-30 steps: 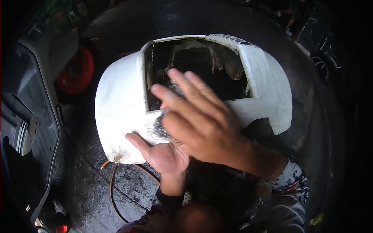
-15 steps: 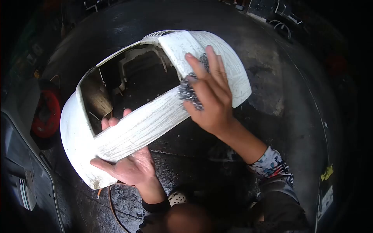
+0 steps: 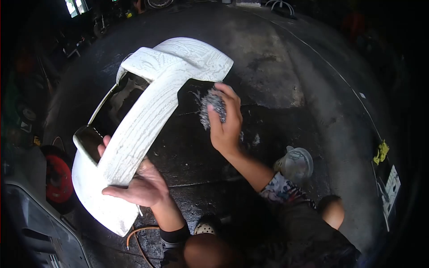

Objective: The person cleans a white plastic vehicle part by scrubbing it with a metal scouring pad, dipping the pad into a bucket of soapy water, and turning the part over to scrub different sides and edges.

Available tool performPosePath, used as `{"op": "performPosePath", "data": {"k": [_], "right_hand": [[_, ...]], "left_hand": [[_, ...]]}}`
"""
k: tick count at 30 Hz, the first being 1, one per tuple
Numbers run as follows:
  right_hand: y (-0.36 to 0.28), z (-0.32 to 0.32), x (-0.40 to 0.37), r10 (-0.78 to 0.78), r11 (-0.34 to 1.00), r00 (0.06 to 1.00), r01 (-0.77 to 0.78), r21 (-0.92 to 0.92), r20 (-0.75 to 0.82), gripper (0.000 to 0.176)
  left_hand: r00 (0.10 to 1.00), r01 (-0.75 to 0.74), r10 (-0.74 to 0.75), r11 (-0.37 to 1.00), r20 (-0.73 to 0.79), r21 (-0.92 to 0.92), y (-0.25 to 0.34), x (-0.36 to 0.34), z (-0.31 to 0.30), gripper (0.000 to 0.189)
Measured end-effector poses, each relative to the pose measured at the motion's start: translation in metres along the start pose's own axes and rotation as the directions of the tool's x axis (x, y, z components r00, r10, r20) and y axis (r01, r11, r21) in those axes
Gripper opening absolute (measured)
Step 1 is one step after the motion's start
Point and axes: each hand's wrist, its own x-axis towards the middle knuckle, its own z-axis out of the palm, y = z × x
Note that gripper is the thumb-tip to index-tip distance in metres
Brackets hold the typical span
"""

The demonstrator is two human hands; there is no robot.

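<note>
A large white curved panel (image 3: pixel 145 125) with a wide opening is held up over the dark floor, tilted with its far end to the upper right. Greyish streaks of wet residue cover its surface. My left hand (image 3: pixel 145 183) grips the lower part of its bar, thumb on the near side and fingertips showing through the opening. To the right of the panel and apart from it, my right hand (image 3: pixel 228 118) holds a grey, foamy scouring pad (image 3: pixel 212 108) between thumb and fingers.
A clear plastic bucket (image 3: pixel 298 163) stands on the floor at the right. An orange hose (image 3: pixel 142 228) lies near a shoe (image 3: pixel 205 227). At the left are a red wheel (image 3: pixel 59 178) and a grey vehicle part (image 3: pixel 42 228). A yellow cloth (image 3: pixel 381 152) lies far right.
My right hand has come off the panel's surface with the pad. The panel has turned to a steeper slant in my left hand. The bucket has come into view.
</note>
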Motion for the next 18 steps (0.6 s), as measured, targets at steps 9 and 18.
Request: {"op": "performPosePath", "data": {"k": [9, 18], "right_hand": [[-0.013, -0.028, -0.019, 0.657, 0.039, 0.431, -0.839, 0.543, 0.618, 0.044], [0.017, -0.050, -0.034, 0.636, -0.087, 0.350, -0.853, 0.514, 0.688, 0.064]], "left_hand": [[0.983, 0.142, -0.040, 0.774, -0.177, 0.617, -0.086, -0.106, -0.030, 0.085], [-0.326, 0.155, -0.905, -0.338, -0.275, 0.928, 0.062, -0.147, -0.050, 0.065]]}}
